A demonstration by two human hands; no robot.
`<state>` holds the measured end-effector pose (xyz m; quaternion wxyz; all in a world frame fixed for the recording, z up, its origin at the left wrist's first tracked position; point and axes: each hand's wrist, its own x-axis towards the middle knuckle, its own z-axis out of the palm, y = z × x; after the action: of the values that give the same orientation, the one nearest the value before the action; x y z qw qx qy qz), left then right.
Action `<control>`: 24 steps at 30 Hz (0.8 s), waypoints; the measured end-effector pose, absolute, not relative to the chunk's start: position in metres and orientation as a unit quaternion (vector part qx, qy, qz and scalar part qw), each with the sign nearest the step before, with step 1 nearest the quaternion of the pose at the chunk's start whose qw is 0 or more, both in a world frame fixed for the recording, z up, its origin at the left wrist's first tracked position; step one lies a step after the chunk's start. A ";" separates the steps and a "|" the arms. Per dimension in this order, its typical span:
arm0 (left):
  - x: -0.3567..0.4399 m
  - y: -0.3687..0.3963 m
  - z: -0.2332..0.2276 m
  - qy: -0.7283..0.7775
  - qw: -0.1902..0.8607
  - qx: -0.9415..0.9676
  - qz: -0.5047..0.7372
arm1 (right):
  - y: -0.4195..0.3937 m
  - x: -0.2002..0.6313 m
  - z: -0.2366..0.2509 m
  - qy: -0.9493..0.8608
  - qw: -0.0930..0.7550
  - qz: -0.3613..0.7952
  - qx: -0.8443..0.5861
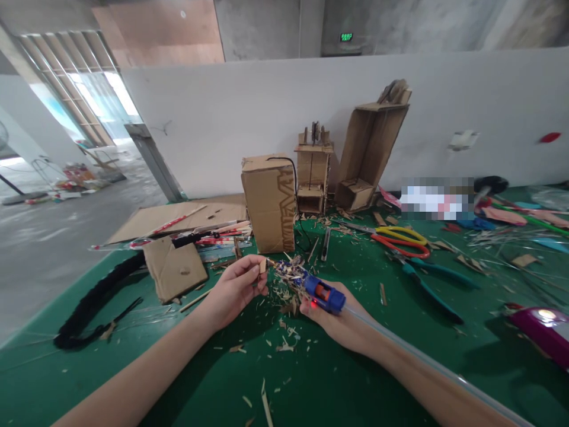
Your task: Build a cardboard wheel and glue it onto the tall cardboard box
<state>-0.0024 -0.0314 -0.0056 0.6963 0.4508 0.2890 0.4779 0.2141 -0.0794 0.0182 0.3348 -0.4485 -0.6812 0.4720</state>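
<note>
My right hand [331, 320] is closed round a blue hot glue gun [326, 293]. A red light glows on its side, and a long clear glue stick [400, 344] runs from its back along my forearm. Wood shavings and dried glue cover the gun's front end. In the fingertips of my left hand [237, 281] a small cardboard piece [263, 266] is pinched, right at the nozzle; I cannot tell whether the two touch. Below both hands, wood shavings and cardboard scraps [288, 305] litter the green table [186, 379].
Behind my hands stand a closed cardboard box [267, 207], a small cardboard frame [311, 172] and a tall open cardboard box [371, 151]. Scissors [402, 237] and teal-handled pliers [427, 284] lie right. A cardboard square [173, 270] and a black fuzzy strip [98, 296] lie left.
</note>
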 end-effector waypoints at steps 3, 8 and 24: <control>-0.002 -0.031 -0.006 0.289 0.696 0.452 0.477 | -0.079 0.215 0.017 -0.679 0.329 0.479 -0.448; -0.002 -0.033 -0.002 0.300 0.698 0.438 0.481 | -0.079 0.215 0.015 -0.696 0.315 0.466 -0.446; -0.001 -0.033 -0.001 0.306 0.706 0.415 0.486 | -0.079 0.215 0.018 -0.700 0.306 0.464 -0.448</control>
<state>-0.0012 -0.0327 -0.0005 0.7057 0.4152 0.3061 0.4856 0.2150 -0.0794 0.0182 0.3059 -0.4480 -0.7003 0.4641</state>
